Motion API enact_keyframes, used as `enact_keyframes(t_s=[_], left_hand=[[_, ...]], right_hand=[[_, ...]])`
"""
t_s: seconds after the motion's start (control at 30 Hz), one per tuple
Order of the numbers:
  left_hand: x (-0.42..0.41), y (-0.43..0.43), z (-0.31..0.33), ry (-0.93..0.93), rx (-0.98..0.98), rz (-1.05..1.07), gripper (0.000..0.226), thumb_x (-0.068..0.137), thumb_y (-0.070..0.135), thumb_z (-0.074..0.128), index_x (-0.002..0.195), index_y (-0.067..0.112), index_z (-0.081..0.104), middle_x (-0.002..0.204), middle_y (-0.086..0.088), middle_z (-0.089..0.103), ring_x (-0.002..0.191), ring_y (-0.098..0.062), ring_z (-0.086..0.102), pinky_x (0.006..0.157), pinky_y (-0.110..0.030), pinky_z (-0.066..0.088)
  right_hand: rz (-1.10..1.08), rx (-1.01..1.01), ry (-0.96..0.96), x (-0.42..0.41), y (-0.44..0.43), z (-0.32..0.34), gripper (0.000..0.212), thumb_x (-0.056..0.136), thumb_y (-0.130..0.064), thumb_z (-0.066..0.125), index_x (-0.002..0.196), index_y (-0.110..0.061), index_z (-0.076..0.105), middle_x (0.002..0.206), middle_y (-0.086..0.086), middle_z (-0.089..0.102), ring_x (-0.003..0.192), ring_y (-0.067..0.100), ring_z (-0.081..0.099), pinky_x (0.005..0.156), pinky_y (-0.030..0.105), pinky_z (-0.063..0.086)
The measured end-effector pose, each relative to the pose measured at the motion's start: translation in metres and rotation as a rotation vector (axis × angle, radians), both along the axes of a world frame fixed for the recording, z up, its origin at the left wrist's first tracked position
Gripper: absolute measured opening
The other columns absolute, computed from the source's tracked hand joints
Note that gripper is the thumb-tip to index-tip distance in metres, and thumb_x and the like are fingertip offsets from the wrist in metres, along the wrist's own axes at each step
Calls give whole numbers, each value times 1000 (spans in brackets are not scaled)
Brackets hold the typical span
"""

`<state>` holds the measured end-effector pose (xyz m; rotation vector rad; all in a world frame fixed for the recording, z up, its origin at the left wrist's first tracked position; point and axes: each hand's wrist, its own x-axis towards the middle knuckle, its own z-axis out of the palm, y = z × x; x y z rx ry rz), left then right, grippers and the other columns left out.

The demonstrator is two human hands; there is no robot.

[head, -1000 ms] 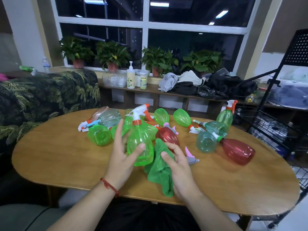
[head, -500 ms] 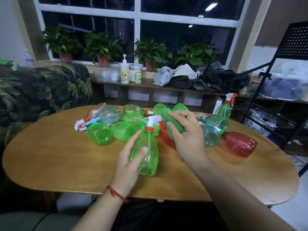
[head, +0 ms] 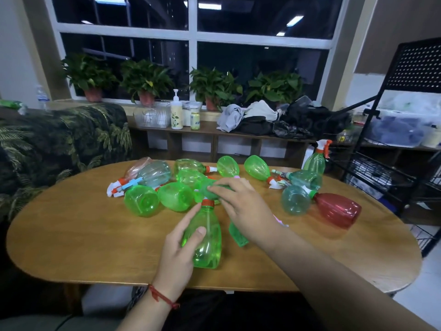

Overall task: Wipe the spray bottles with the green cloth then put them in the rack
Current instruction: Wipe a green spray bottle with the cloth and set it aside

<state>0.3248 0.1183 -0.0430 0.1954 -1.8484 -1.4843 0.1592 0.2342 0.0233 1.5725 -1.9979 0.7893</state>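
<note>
My left hand (head: 177, 258) grips a green spray bottle (head: 207, 240) by its body, standing on the wooden table (head: 78, 240). My right hand (head: 243, 206) holds the green cloth (head: 236, 235) pressed over the bottle's spray head, which the cloth hides; a tail of cloth hangs below my palm. Several more bottles lie on the table behind: green ones (head: 142, 199), pale blue ones (head: 295, 199) and a red one (head: 337, 209). One green bottle (head: 316, 161) stands upright by the black wire rack (head: 381, 177) at the right.
A leaf-patterned sofa (head: 59, 139) sits left of the table. A low shelf (head: 214, 132) under the window carries potted plants, a pump bottle, a clear basket and piled clothes. The table's near edge is close to my body.
My right hand lifted the cloth from beside the bottle onto its spray head. The bottle tilted from leaning to upright in my left hand, and my view shifted slightly.
</note>
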Motion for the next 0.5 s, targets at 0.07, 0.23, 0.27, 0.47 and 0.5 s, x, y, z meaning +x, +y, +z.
enact_keyframes(t_s=[0.07,0.23,0.27,0.47,0.5], left_hand=[[2,3,2,21,-22,-17,54,96,34,63,149,32,59,141,29,64,137,6,54,103,-5,40],[5,2,3,77,0,48,54,96,33,62,150,29,59,146,25,61,143,3,49,109,-7,36],[5,1,3,78,15,63,54,96,34,62,149,31,59,146,26,61,143,4,48,109,-6,36],[6,6,6,102,11,57,54,96,31,60,151,29,58,147,31,58,144,7,46,108,-3,33],[6,6,6,107,4,52,54,97,30,59,151,28,58,147,29,59,144,6,46,109,-4,33]], right_hand=[[-61,-100,-37,5,1,-1,36,103,-9,65,136,-22,72,133,-1,62,116,23,54,102,32,45],[-54,-147,-214,21,4,-16,37,99,-2,66,128,-21,76,128,-5,60,110,8,58,95,10,40],[-37,-118,-287,22,6,-16,37,98,-3,67,126,-23,78,125,-8,59,110,2,58,97,7,39],[-30,-278,-498,16,8,9,32,98,-9,72,123,-28,79,124,-15,65,122,-2,59,109,11,38],[-15,-270,-499,18,6,9,33,98,-8,72,123,-28,79,125,-14,66,123,-4,58,109,9,37]])
